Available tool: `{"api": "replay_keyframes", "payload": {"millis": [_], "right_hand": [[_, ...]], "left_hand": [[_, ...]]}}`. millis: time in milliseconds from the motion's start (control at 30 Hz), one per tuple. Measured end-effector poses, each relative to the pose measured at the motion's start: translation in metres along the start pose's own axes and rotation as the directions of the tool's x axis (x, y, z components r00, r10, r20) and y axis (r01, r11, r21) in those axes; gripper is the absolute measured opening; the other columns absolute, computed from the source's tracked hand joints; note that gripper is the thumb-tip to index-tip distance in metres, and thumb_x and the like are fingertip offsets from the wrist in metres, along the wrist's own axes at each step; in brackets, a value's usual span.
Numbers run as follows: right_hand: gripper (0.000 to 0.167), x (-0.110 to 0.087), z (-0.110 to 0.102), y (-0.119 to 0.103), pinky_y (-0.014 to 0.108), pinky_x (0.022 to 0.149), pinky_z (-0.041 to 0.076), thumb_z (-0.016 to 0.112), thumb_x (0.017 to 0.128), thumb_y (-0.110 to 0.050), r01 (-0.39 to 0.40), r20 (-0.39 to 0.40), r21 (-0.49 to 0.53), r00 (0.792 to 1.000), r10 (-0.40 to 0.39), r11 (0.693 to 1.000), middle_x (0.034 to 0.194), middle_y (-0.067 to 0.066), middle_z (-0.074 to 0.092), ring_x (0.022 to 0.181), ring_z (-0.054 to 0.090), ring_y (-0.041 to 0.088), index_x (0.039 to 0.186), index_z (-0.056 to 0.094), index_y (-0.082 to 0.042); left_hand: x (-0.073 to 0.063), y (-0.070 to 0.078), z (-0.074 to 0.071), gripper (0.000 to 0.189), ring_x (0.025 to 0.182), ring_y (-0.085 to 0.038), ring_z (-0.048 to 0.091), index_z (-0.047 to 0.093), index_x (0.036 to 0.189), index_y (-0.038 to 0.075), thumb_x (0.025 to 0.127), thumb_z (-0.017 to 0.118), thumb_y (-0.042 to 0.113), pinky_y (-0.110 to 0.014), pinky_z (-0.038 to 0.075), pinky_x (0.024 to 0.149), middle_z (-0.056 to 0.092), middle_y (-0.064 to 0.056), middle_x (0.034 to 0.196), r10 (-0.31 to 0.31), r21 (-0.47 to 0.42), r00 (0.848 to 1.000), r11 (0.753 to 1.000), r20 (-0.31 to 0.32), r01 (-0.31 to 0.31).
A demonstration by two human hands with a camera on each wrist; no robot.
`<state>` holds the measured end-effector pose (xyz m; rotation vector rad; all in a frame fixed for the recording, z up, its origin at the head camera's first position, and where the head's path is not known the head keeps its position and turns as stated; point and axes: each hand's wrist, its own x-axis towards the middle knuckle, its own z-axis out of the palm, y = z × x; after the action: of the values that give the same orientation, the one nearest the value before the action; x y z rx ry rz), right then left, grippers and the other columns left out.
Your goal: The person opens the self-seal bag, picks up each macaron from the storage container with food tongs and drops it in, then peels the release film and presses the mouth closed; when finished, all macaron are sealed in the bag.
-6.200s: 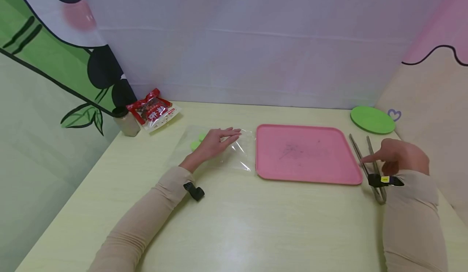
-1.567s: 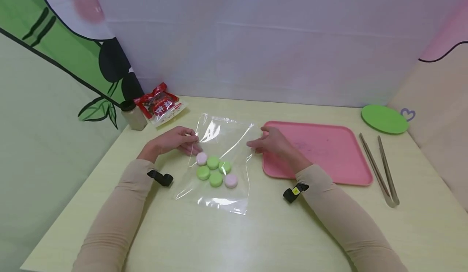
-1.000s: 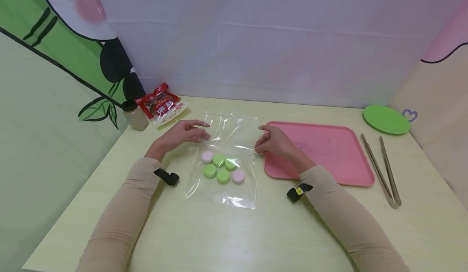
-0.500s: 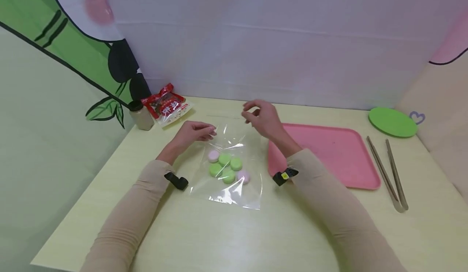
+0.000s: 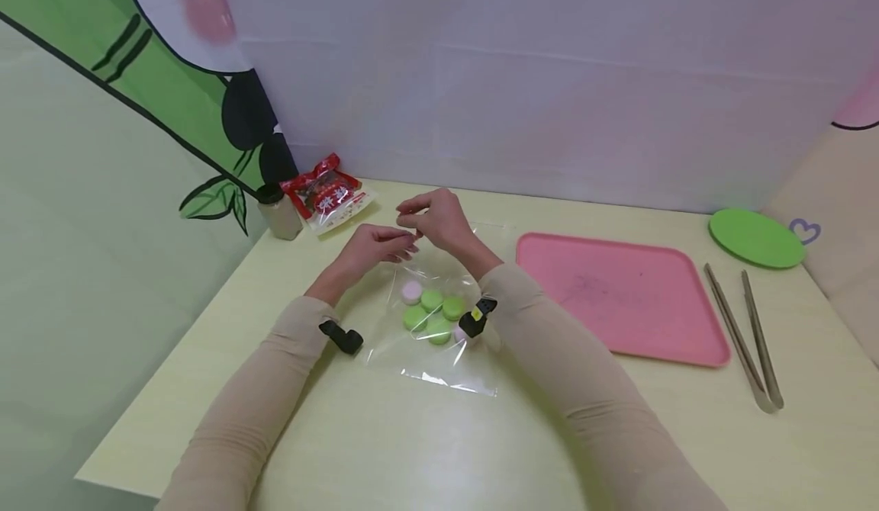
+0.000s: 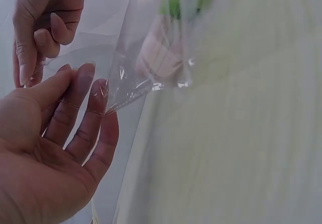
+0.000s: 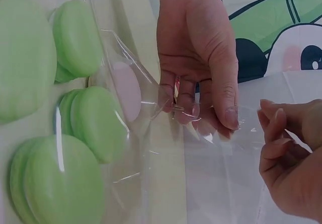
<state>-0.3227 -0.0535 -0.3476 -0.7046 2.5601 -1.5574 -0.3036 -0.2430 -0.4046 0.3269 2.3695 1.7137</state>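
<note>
A clear plastic bag lies on the table with several macarons inside, green ones and pale pink ones. Its far end is raised, where my left hand pinches the film between thumb and fingers. In the left wrist view the left hand's other fingers lie loosely bent beneath the film. Right beside it, my right hand brings thumb and forefinger together on the film's edge, its other fingers curled in. The right wrist camera hides part of one pink macaron in the head view.
Right of the bag lies a pink tray, with metal tongs beyond it. A green round plate sits at the back right. At the back left stand a dark-lidded jar and a red-and-white snack packet, against a fabric backdrop.
From the tongs, the right hand came to the bag's right edge, then crossed left to the left hand. The bag was turned and drawn nearer; the left hand now pinches its far end.
</note>
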Motion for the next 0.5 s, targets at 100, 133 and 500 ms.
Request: {"api": "replay_keyframes", "payload": {"millis": [100, 133, 500], "right_hand": [[0.019, -0.0008, 0.0012, -0.0017, 0.025, 0.06, 0.056, 0.075, 0.09, -0.011, -0.002, -0.008, -0.013, 1.0, 0.002, 1.0, 0.102, 0.007, 0.076, 0.069, 0.071, 0.02, 0.108, 0.078, -0.006], [0.019, -0.0012, 0.0017, -0.0016, 0.026, 0.06, 0.056, 0.075, 0.09, -0.01, -0.001, -0.012, -0.014, 1.0, 0.001, 1.0, 0.101, 0.007, 0.076, 0.07, 0.072, 0.022, 0.108, 0.078, -0.006], [0.015, -0.0032, 0.0069, 0.0003, 0.023, 0.063, 0.052, 0.07, 0.094, -0.01, 0.075, -0.066, -0.148, 0.994, -0.085, 0.986, 0.103, 0.008, 0.076, 0.08, 0.07, 0.019, 0.105, 0.078, -0.003]], "left_hand": [[-0.0001, 0.0, -0.0009, 0.038, 0.095, -0.024, 0.072, 0.069, 0.125, 0.001, 0.099, 0.066, 0.028, -0.035, 0.058, 0.085, 0.075, -0.012, 0.107, -0.001, -0.002, 1.0, 1.0, 0.019, 0.001], [-0.0008, -0.0001, -0.0011, 0.038, 0.095, -0.025, 0.072, 0.069, 0.125, 0.001, 0.098, 0.067, 0.029, -0.035, 0.058, 0.085, 0.075, -0.012, 0.107, 0.002, 0.0, 1.0, 1.0, 0.03, -0.002], [-0.005, -0.0013, -0.001, 0.033, 0.102, -0.021, 0.07, 0.071, 0.121, -0.003, 0.097, 0.068, 0.02, -0.035, 0.058, 0.087, 0.074, -0.012, 0.11, 0.042, -0.007, 0.992, 0.999, 0.115, -0.042]]}}
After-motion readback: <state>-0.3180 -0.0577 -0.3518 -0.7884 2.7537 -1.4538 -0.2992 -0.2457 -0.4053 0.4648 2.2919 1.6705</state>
